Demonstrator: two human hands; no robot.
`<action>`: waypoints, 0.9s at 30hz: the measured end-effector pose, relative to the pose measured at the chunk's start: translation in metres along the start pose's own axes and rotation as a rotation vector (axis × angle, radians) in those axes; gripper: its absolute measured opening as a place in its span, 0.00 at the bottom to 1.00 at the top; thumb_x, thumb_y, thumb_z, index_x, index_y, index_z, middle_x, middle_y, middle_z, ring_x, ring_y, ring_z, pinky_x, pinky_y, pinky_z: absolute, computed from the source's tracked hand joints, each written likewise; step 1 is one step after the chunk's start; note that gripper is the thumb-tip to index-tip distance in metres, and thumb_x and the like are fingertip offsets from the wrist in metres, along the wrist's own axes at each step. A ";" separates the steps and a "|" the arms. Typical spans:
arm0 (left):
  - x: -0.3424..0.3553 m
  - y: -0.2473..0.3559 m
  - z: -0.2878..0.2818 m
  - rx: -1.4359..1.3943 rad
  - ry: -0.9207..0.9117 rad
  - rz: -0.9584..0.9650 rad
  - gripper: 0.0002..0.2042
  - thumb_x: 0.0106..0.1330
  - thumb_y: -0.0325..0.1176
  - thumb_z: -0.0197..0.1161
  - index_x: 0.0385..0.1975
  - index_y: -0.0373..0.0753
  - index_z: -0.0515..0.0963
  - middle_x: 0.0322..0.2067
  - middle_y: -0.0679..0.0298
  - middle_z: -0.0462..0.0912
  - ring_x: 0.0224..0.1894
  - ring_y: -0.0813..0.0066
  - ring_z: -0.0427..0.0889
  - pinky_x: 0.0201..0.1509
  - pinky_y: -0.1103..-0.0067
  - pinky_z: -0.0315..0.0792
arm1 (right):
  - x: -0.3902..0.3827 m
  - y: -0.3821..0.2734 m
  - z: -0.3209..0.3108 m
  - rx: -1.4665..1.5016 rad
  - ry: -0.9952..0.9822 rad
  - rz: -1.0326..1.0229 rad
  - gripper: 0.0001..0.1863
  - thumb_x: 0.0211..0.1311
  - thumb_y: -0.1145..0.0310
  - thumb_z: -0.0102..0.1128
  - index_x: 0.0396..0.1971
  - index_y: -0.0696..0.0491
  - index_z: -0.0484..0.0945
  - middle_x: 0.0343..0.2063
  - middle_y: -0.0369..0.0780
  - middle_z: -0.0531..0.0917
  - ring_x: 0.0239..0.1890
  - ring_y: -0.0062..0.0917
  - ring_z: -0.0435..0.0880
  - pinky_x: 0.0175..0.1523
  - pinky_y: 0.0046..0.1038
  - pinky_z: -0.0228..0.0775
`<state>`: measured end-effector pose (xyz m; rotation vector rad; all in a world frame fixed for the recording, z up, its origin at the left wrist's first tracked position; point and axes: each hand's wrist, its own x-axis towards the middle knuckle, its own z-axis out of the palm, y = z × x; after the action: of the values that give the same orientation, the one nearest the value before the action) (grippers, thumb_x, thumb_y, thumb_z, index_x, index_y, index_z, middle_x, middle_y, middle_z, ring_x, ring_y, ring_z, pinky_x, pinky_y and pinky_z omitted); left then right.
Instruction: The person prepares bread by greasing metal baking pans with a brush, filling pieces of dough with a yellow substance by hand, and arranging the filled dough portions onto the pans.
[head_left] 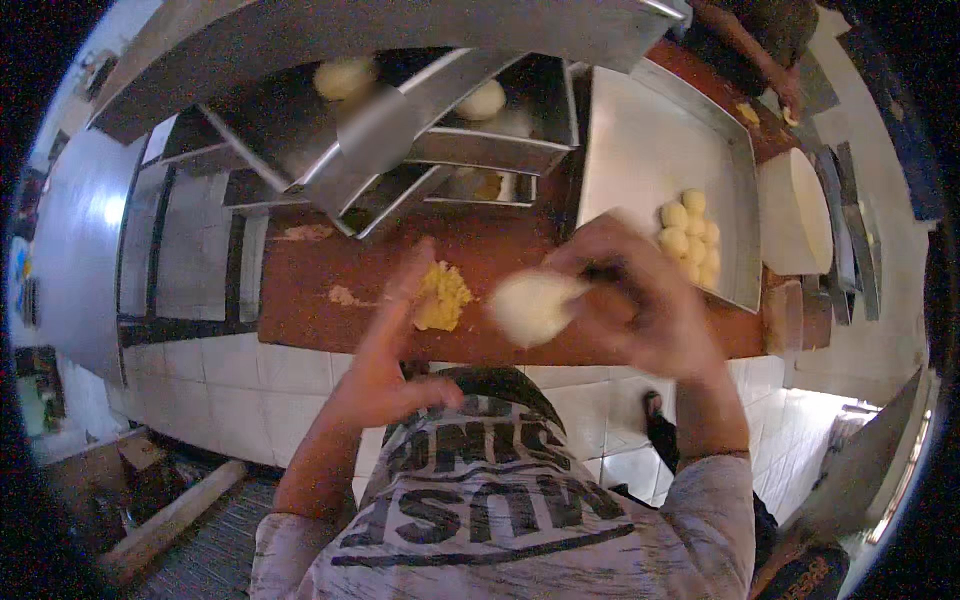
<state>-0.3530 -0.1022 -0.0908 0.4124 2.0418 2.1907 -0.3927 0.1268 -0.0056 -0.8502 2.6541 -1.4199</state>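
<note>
My right hand [650,300] is blurred, raised over the brown worktop [540,230], its fingers gripping a pale, rounded piece of dough [530,305]. My left hand [395,360] is open, thumb spread away from its upright fingers, beside a crumbly yellow heap [443,298] on the worktop; nothing shows in it. A smaller pale scattering of crumbs [342,296] lies left of the heap. At the right a large metal tray [630,120] bears several round dough balls [688,230] grouped in its lower right part.
Stacked metal pans [490,140] stand at the back, some with dough balls [345,78], under a steel ledge [380,30]. Right of the big tray is a cream container [795,210]. Another person's hand [785,95] is at the top right. A wooden beam [175,510] lies lower left.
</note>
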 end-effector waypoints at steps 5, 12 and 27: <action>-0.033 -0.014 -0.017 -0.237 -0.035 -0.483 0.20 0.61 0.35 0.55 0.51 0.32 0.66 0.50 0.59 0.68 0.50 0.71 0.69 0.53 0.78 0.64 | 0.011 0.058 0.071 0.299 -0.323 0.136 0.12 0.52 0.69 0.59 0.37 0.55 0.77 0.34 0.40 0.81 0.39 0.28 0.79 0.47 0.28 0.69; -0.046 -0.037 -0.052 -0.147 0.443 -0.564 0.16 0.65 0.38 0.49 0.47 0.33 0.68 0.39 0.60 0.74 0.42 0.72 0.73 0.47 0.81 0.66 | 0.032 0.127 0.140 -0.549 -0.252 -0.317 0.19 0.57 0.70 0.47 0.50 0.49 0.70 0.47 0.40 0.75 0.44 0.38 0.75 0.48 0.36 0.69; 0.027 -0.046 -0.002 0.165 0.323 -0.236 0.14 0.59 0.30 0.58 0.44 0.32 0.71 0.36 0.60 0.78 0.39 0.74 0.76 0.44 0.79 0.70 | -0.027 0.083 0.084 0.815 0.206 0.619 0.11 0.51 0.66 0.62 0.35 0.52 0.80 0.35 0.45 0.81 0.37 0.33 0.80 0.46 0.27 0.70</action>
<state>-0.3839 -0.0928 -0.1328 -0.1774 2.3003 2.0627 -0.3860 0.1116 -0.1260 0.1783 1.8254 -2.1361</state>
